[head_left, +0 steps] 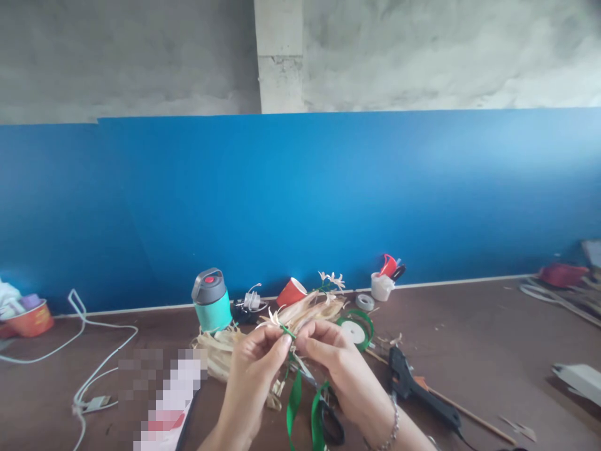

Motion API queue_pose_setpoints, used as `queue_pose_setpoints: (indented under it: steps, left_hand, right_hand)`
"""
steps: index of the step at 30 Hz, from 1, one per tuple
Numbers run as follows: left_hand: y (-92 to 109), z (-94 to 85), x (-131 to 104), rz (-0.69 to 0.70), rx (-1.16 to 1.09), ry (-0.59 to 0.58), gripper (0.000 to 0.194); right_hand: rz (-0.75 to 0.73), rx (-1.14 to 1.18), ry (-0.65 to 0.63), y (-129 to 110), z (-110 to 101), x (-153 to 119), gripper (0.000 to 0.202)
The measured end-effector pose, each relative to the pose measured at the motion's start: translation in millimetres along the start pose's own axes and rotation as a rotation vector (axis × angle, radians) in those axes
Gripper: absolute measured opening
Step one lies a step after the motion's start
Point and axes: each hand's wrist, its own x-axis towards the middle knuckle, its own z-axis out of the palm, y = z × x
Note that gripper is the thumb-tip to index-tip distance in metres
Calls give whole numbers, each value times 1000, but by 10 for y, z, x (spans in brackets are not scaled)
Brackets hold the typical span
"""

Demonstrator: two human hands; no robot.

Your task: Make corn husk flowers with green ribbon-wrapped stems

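A small pale flower [271,318] with narrow petals sits on a thin green stem [288,331] above the middle of the table. My left hand [257,360] pinches the stem just below the petals, thumb and forefinger pressed together. At its lower end, the fingertips of my right hand [335,358] are closed on the stem; their exact hold is partly hidden. Green ribbon [293,401] hangs below my hands. Scissors with black handles [332,425] lie under them, partly covered. Dry, pale husk strips [218,356] are spread behind and to the left.
A black glue gun [417,391] and a thin wooden stick [474,416] lie at right. Behind stand a teal flask [213,312], a tipped red cup [292,292], a green ribbon spool [354,332] and a white cup [382,287]. A white cable [106,351] winds across the left.
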Motion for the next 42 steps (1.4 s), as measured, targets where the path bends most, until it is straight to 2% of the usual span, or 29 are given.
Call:
queue_pose_setpoints:
  steps: [4, 10, 12, 15, 18, 20, 23, 25, 31, 37, 39, 42]
  left_hand:
    - [5, 59, -71, -67, -50, 44, 25]
    - [-31, 80, -88, -67, -60, 95, 30]
    - [-46, 76, -76, -54, -57, 115, 32]
    - [-44, 72, -68, -15, -41, 134, 32]
    - [-14, 61, -66, 33, -17, 148, 26]
    - [14, 49, -60, 43, 0, 136, 22]
    - [56, 32, -45, 17, 31, 57, 21]
    - [77, 27, -35, -9, 56, -5, 21]
    - [89, 14, -22, -36, 48, -81, 20]
    - [108, -9, -21, -25, 38, -139, 21]
    - [120, -6, -21, -17, 37, -145, 20]
    - [114, -1, -25, -16, 18, -122, 19]
  right_hand:
    - [-181, -278, 70, 31, -5, 10, 20]
    - [-528, -726, 164, 76, 17, -35, 15]
    - [-601, -800, 177, 99, 35, -53, 17]
    - [-631, -821, 180, 121, 62, -60, 18]
    - [-516, -691, 146, 105, 66, -39, 17]
    - [-325, -508, 77, 73, 43, -13, 19]
    - [26, -254, -48, 18, -24, 33, 28]
    - [165, -131, -120, -7, -71, 59, 28]
    - [303, 168, -248, -16, -133, 94, 23]
    - [408, 300, -322, 21, -153, 113, 18]
    - [409, 315, -317, 27, -152, 112, 18]
    - [339, 286, -239, 26, -131, 98, 20]
